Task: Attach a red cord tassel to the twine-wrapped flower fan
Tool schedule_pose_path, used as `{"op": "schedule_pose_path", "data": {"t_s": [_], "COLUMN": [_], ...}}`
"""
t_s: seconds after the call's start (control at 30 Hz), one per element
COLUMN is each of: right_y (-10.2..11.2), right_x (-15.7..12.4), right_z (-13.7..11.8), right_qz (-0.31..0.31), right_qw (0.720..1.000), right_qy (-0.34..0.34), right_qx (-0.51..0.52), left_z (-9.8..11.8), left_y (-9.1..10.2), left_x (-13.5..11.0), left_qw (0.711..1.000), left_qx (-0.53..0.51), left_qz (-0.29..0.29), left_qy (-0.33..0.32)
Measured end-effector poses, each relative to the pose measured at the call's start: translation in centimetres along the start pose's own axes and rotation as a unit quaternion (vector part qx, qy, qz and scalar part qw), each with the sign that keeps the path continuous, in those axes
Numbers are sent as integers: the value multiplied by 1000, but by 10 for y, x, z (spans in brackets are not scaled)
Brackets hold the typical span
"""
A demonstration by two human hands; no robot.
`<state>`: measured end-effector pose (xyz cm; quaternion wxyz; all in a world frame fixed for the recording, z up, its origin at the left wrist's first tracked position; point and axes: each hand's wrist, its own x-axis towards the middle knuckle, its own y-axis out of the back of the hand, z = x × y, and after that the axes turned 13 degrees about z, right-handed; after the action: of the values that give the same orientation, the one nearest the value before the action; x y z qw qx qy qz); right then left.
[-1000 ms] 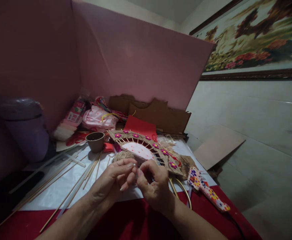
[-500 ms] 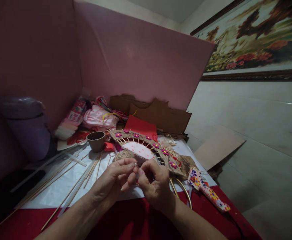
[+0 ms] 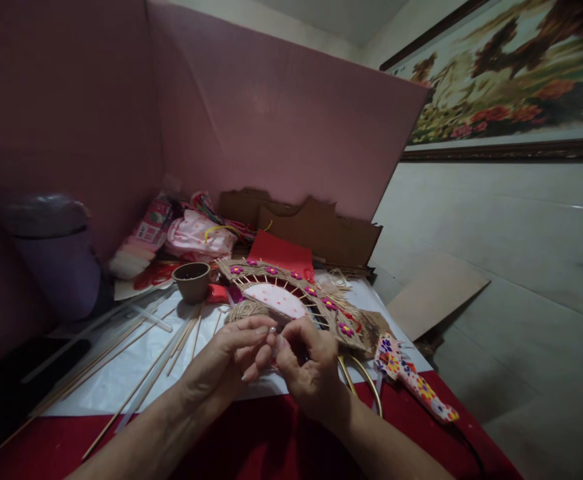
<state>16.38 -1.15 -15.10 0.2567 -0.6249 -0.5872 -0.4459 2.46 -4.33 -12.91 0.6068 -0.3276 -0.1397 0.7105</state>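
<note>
You are pinching a small shiny bead between the thumb and fingertips of your left hand, which are closing on it, while its other fingers are curling loosely below. Your right hand is hovering just beside it, thumb and forefinger drawing close together; whether they are gripping anything fine, you cannot tell from this view. The bead is sitting above the near side of the tabletop, in front of the fan-shaped piece with its pink flowers and dotted panel.

Since you are handling something this tiny, it seems best to be using only the very tips, pressing lightly so that it is not squirting away. Resting your wrists or bracing one hand against the other should be steadying both. Working low over the white sheet would be giving a dropped bead less far to bounce, though the ball of twine and loose sticks are lying near enough to hide it. Turning the bead toward the light may be helping too.
</note>
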Motion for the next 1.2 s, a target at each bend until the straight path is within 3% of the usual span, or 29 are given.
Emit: {"op": "schedule_pose_path", "data": {"t_s": [1.2], "right_y": [-1], "right_x": [0], "right_z": [2], "right_qz": [-10], "right_qw": [999], "right_qy": [-29], "right_qx": [12], "left_z": [-3], "left_y": [3], "left_x": [1], "left_qw": [1000], "left_qx": [17], "left_qz": [-7], "left_qy": [-9]}}
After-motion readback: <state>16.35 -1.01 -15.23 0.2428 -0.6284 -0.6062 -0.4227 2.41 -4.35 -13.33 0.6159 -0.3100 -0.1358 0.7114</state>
